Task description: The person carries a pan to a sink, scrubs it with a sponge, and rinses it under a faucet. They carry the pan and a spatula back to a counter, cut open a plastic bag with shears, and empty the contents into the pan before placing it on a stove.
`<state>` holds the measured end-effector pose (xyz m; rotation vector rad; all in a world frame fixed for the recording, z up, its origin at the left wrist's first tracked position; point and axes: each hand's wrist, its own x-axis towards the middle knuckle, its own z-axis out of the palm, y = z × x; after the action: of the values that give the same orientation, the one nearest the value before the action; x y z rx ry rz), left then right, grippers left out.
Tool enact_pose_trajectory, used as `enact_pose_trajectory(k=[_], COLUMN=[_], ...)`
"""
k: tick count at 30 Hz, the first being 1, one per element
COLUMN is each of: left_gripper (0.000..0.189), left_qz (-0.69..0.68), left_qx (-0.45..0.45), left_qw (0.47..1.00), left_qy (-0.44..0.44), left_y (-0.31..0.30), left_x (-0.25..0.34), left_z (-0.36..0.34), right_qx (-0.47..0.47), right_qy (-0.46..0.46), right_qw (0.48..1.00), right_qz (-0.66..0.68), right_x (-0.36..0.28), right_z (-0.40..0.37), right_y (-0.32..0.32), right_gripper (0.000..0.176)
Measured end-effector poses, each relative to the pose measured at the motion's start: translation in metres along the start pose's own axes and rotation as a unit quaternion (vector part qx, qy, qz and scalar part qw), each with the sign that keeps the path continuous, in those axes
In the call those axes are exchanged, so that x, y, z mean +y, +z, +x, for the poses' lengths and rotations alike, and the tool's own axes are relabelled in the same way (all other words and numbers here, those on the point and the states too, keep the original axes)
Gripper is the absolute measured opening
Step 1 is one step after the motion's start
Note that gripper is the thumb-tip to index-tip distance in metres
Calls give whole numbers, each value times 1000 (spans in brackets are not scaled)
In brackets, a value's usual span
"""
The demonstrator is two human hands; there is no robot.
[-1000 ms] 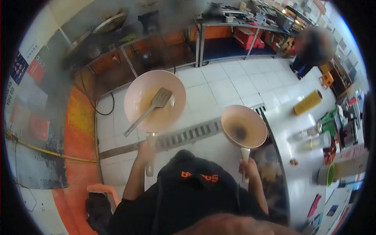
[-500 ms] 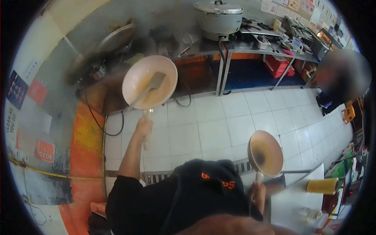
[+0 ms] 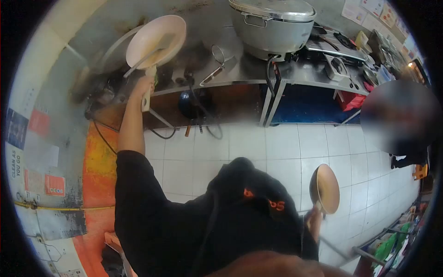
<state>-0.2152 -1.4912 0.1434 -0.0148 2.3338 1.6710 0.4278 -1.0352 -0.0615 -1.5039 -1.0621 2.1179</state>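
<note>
pink pan (image 3: 150, 37) is to the left of the lidded pot (image 3: 272, 34), tilted so that i can see into its bowl on my remote view. my left grip (image 3: 146, 87) is clenched round its pale handle (image 3: 146, 103), with the arm stretched out ahead and the handle's end sticking out below the fist. a grey spatula (image 3: 134, 68) rests in the pan, blade inside, its own handle leaning out over the rim on the side away from the lidded pot. i cannot tell whether the pan's base touches anything behind it.

my right grip (image 3: 315, 218) is grasping a second pan (image 3: 328, 189) by its handle, to the right of the lidded pot and much nearer my body. i have it turned partly on its side, showing a brownish inside and a dark outside, above the tiled floor (image 3: 277, 143).

the lidded pot stands on the steel bench (image 3: 249, 73). just left of it, a wire strainer (image 3: 218, 54) lies with its handle towards the front edge. right of the pot and lower, a red box (image 3: 349, 100) sits under the bench. farther right of the pot is another person (image 3: 401, 117), blurred.
</note>
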Motion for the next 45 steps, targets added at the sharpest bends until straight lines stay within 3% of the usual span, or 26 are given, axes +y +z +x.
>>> enact_pose_trajectory(k=[1,4,5,7,8,11,12,14,15,19,22,27,30,32,33,34,35,36,38,39,40,41,42,45], left_gripper=[12,15,15,16,16,16,17,17,17,16,17,27,31,36,41,50,58,65,62,58,59,60,57,46], left_qz=[-2,-30,-37,-45,-45,-55,-51,-45,-36,19,29,123,89,81,106,147,155,104,386,468,488,504,502,466], left_qx=[2,6,8,3,11,26,32,26,22,37,39,13,-8,35,60,56,51,87,79,165,308,408,473,547], left_qw=[1000,999,999,999,999,997,996,996,996,991,994,989,989,988,984,979,969,983,915,867,817,754,714,685], left_qy=[-7,-26,-25,-21,-25,-45,-58,-75,-82,-129,-98,-80,-114,-129,-130,-127,-187,-124,-91,-46,13,103,123,120], left_y=[5,27,32,37,41,56,59,57,56,56,46,30,36,52,59,65,63,42,38,55,53,36,27,60], left_x=[9,30,29,30,29,29,28,20,16,2,-20,-43,-21,2,13,29,30,-7,26,57,52,29,20,14], left_z=[19,90,121,176,201,261,273,303,316,343,353,369,357,337,326,310,311,328,304,274,261,262,257,223], right_qx=[1,58,68,59,74,129,79,116,102,103,99,115,124,128,113,107,172,187,155,142,183,185,170,95], right_qy=[3,144,145,47,81,32,76,36,55,55,75,37,-1,-53,-32,-58,-99,-138,-228,-257,-289,-301,-315,-327], right_qw=[1000,966,966,993,983,987,984,991,988,981,982,985,990,989,991,979,972,970,961,956,935,930,925,925], right_qz=[-7,204,201,89,145,91,142,54,101,154,144,120,59,-44,69,164,127,69,5,-10,-95,-101,-128,-168], right_x=[-16,-41,-51,-76,-88,-115,-103,-111,-106,-89,-78,-108,-140,-161,-195,-203,-198,-201,-256,-279,-309,-335,-358,-440], right_z=[10,77,82,78,80,89,105,108,117,144,170,186,194,205,173,176,196,215,202,206,207,215,222,252], right_y=[11,20,34,80,98,146,125,143,135,122,98,111,113,108,171,169,136,97,137,141,157,161,164,166], right_gripper=[28,28,28,28,29,30,28,28,27,26,25,24,23,23,21,15,17,15,20,13,20,28,29,29])
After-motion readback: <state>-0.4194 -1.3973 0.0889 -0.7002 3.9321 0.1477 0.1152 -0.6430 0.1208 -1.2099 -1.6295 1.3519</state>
